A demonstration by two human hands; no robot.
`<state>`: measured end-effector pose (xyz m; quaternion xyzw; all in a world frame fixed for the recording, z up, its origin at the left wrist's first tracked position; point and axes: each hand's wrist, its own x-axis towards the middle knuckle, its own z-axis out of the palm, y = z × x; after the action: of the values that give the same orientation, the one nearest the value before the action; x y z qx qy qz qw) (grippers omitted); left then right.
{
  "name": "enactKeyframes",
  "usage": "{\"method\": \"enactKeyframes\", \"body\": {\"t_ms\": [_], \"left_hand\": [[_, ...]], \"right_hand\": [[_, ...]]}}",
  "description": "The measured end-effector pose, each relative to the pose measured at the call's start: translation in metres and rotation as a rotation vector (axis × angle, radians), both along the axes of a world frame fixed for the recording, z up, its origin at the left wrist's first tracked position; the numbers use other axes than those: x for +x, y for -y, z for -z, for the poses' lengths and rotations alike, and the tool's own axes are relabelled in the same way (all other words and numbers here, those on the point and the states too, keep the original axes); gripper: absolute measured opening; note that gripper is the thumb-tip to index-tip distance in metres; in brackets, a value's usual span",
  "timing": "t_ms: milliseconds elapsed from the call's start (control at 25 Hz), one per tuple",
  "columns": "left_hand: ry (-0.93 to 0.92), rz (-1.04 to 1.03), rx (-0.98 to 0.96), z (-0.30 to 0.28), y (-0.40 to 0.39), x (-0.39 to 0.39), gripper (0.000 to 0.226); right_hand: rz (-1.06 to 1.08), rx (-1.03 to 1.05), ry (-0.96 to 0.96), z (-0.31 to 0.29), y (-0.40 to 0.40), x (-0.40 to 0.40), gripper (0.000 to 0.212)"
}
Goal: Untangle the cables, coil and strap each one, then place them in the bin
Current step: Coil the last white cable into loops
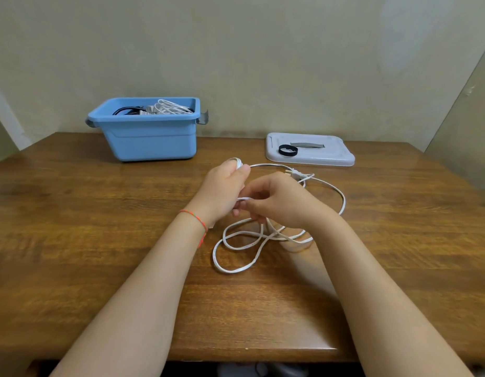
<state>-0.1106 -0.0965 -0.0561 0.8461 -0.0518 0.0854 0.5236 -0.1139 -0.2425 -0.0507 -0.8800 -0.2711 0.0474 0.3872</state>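
- One wooden table is seen, its near edge cut off by the frame.
- One blue bin stands at the back left; one white coiled cable and at least one black cable lie in it, though the count inside cannot be told.
- One grey lid lies at the back right, with one black strap looped on it.
- One white power cable is sprawled loose at mid-table, its plug near the lid.
- A small coil of it is gripped by the left hand; a strand is pinched by the right hand.
- No writing can be read.
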Motion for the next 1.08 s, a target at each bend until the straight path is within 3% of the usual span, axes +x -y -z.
{"method": "enactKeyframes", "body": {"t_ms": [200,320,480,560,680,760,840,920,1000,1080], "left_hand": [[-0.149,0.006,0.161,0.004,-0.007,0.008,0.03],[-0.238,0.109,0.213,0.004,-0.009,0.006,0.036],[-0.186,0.113,0.353,0.005,-0.014,0.006,0.042],[-0.182,0.021,0.431,0.006,-0.02,0.008,0.041],[-0.17,-0.052,0.438,0.004,-0.03,0.011,0.04],[-0.131,-0.053,0.412,0.002,-0.029,0.011,0.036],[-0.145,-0.025,0.301,-0.002,-0.026,0.007,0.041],[-0.254,0.138,-0.022,-0.004,-0.028,0.003,0.044],[-0.355,0.381,-0.38,-0.008,-0.032,-0.001,0.046],[-0.39,0.48,-0.704,-0.012,-0.03,-0.003,0.047]], "right_hand": [[0.304,-0.231,0.216,0.001,0.005,0.008,0.018],[0.419,-0.391,0.294,0.003,0.015,0.015,0.007],[0.513,-0.48,0.278,0.004,0.023,0.021,0.018],[0.54,-0.384,0.234,0.002,0.028,0.023,0.016],[0.496,0.136,-0.015,-0.003,0.036,0.021,0.011],[0.407,0.374,-0.136,-0.007,0.037,0.017,0.009],[0.377,0.504,-0.179,-0.005,0.035,0.019,0.013],[0.479,0.541,-0.159,-0.003,0.033,0.022,0.012],[0.604,0.373,-0.041,-0.001,0.035,0.025,0.011],[0.619,0.06,0.075,0.003,0.035,0.026,0.012]]}}
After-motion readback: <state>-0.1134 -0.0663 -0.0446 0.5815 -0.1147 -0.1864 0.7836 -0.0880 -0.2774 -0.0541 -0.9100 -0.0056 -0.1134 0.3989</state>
